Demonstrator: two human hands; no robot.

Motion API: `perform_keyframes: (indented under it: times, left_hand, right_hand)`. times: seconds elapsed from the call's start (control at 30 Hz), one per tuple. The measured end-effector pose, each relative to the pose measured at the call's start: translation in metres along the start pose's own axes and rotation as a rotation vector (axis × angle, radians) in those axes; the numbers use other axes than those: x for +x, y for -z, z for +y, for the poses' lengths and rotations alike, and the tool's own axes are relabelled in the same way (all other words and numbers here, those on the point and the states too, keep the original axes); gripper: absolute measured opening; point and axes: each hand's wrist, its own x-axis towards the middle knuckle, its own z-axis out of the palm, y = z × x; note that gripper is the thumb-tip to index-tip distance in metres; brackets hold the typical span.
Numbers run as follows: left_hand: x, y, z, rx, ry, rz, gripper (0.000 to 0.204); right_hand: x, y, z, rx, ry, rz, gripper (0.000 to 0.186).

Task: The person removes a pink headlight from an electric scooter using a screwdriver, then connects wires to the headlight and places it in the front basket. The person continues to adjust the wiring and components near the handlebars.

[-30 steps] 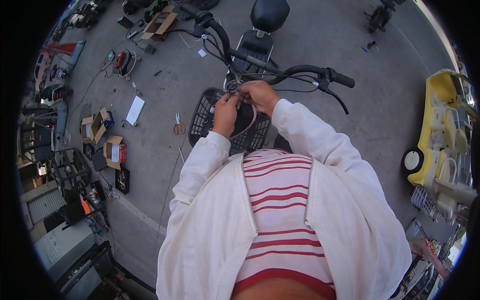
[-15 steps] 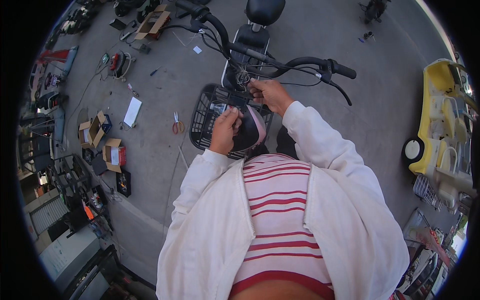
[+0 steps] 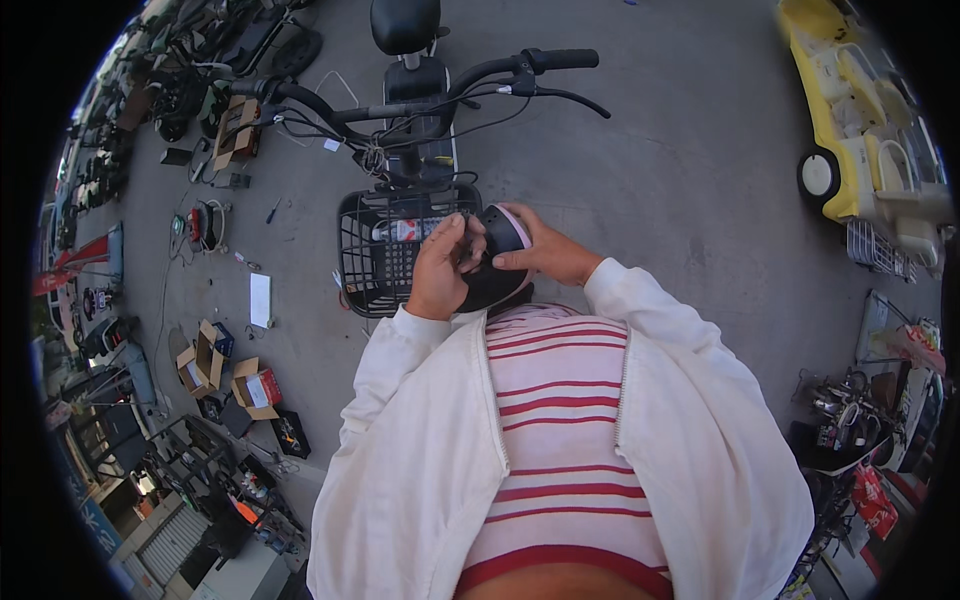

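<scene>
Both hands are up in front of the chest, right over the front of an electric bike. The left hand (image 3: 440, 268) wraps the near side of a dark rounded part with a pink rim (image 3: 497, 258), fingers closed around its body and the thumb side pressed to it. The right hand (image 3: 545, 255) comes in from the other side, fingertips pinching at the part's upper edge. So each grip is closed on the same piece, one steadying, one working. What the fingertips are doing at that edge is too small to tell.

The part sits just at the near right corner of the black wire basket (image 3: 400, 250), held clear above it rather than resting in it, as far as this view shows. Inside the basket lies a white-and-red can or bottle (image 3: 405, 230). Beyond that, the handlebar (image 3: 440, 95) with its black cables, and the saddle (image 3: 405, 25) at the top.

My read: this is a fitting or adjusting step on the handheld part, mid-way, not finished. The next move likely calls for the left hand to keep it from turning while the right makes a small, precise finger action.

On the floor to the left, open cardboard boxes (image 3: 235, 385) and scattered tools; a yellow ride-on toy car (image 3: 860, 110) far right.
</scene>
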Motion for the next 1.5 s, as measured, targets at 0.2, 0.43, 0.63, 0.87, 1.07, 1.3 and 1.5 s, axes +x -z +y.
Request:
perform_keyframes:
  times: [0.2,0.43,0.63,0.87,1.07,1.3,1.5]
  left_hand:
    - [-0.012,-0.091,-0.081,0.248,0.180,-0.207,0.027]
    - [-0.063,-0.191,-0.208,0.456,0.484,-0.573,0.028]
    - [-0.106,-0.277,-0.296,0.529,0.630,-0.707,0.037]
    - [-0.121,-0.337,-0.378,0.982,0.508,-1.012,0.049]
    - [-0.100,-0.367,-0.458,1.728,-0.208,-1.701,0.092]
    - [-0.064,-0.390,-0.582,1.745,0.298,-1.862,0.104]
    - [-0.014,-0.344,-0.690,1.626,0.638,-1.396,0.101]
  right_hand:
    - [-0.131,0.036,0.085,0.247,0.056,0.231,0.104]
    - [-0.308,0.036,0.181,0.569,0.173,0.584,0.103]
    - [-0.418,0.022,0.254,0.841,0.419,0.909,0.097]
    - [-0.472,0.014,0.322,1.125,0.658,1.179,0.088]
    - [-0.496,0.035,0.382,1.280,0.869,1.282,0.083]
    - [-0.530,0.105,0.449,1.374,0.707,1.251,0.080]
    - [-0.546,0.200,0.575,1.360,0.433,1.194,0.081]
